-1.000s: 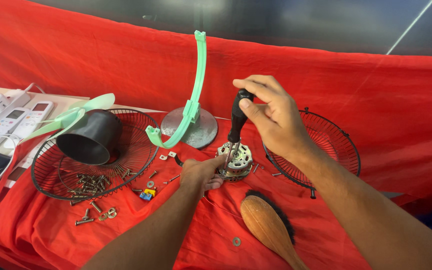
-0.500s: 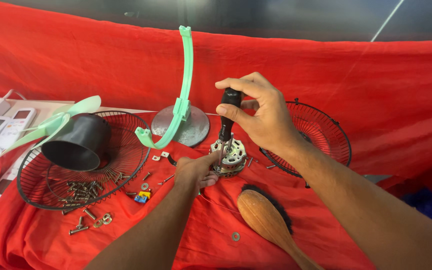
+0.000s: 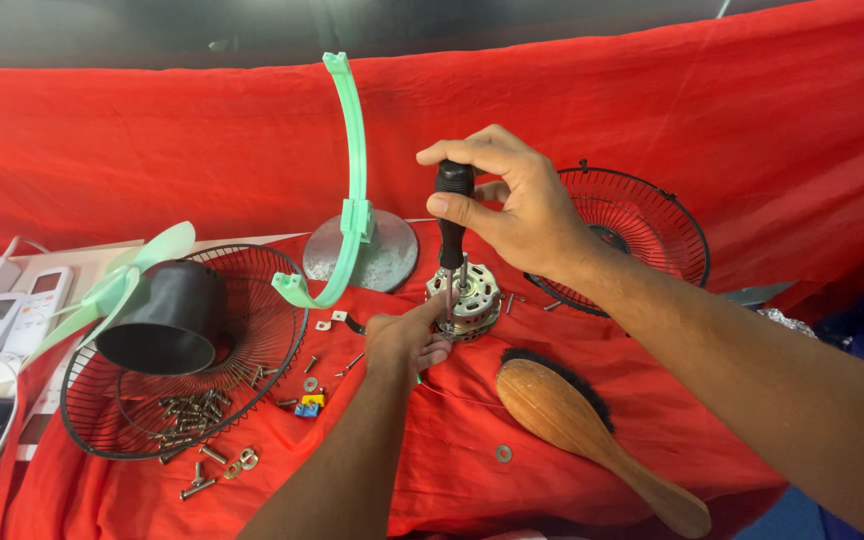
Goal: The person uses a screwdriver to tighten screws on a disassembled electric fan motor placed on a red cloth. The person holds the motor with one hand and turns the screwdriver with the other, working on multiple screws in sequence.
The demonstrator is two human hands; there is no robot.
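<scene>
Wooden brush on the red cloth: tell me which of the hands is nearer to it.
Left. The left hand rests low at the motor, just left of the wooden brush. The right hand is raised above, gripping the screwdriver.

A matt red cloth (image 3: pixel 652 120), softly creased, covers the bench and hangs behind it. The screwdriver (image 3: pixel 451 215) has a smooth black plastic handle with a slight sheen and a bright steel shaft. The small motor (image 3: pixel 472 295) is bare silvery metal, shiny in places. Two wire fan guards, one at the left (image 3: pixel 252 350) and one at the right (image 3: pixel 642 225), are thin dark metal with a dull finish. The curved frame piece (image 3: pixel 352 170) and fan blade (image 3: pixel 117 290) are smooth pale green plastic. The round base plate (image 3: pixel 387 255) is dull grey metal. The black cup-shaped housing (image 3: pixel 167 315) looks like satin plastic. The brush (image 3: pixel 572 420) has a varnished wooden back and dark bristles. Loose screws (image 3: pixel 187 410) are tarnished metal.
</scene>
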